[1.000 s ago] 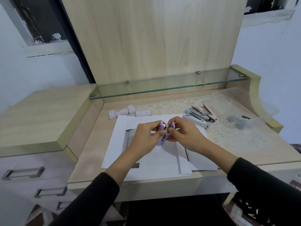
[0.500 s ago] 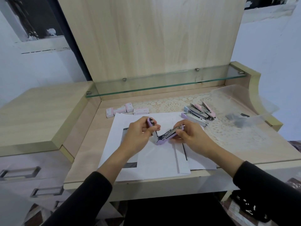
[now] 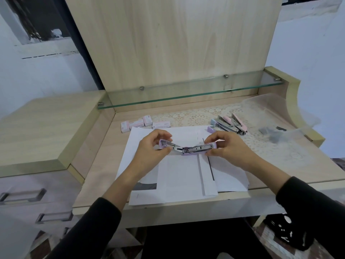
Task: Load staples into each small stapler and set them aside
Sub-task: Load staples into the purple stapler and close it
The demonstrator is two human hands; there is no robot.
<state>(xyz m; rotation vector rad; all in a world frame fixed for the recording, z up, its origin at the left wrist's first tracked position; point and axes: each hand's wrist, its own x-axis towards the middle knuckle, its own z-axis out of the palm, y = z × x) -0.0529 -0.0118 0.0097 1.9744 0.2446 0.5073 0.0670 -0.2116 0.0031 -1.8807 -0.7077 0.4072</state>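
A small lilac stapler (image 3: 194, 148) is swung fully open and lies nearly flat above the white paper sheets (image 3: 179, 176). My left hand (image 3: 151, 148) pinches its lilac top cover at the left end. My right hand (image 3: 227, 146) grips the base with the bare metal staple channel at the right end. Several pink staple boxes (image 3: 141, 124) lie at the back left of the desk. A pile of several other small staplers (image 3: 227, 124), pink, blue and lilac, rests at the back right on a lace mat.
A clear plastic bag (image 3: 280, 126) with dark items lies at the far right. A glass shelf (image 3: 186, 92) runs over the back of the desk. A raised cabinet top (image 3: 43, 131) with drawers stands to the left. The desk's front edge is just below the papers.
The stapler was held folded between both hands a second ago. My hands have pulled apart, the left going left and the right going right, so it hinged open to nearly flat.
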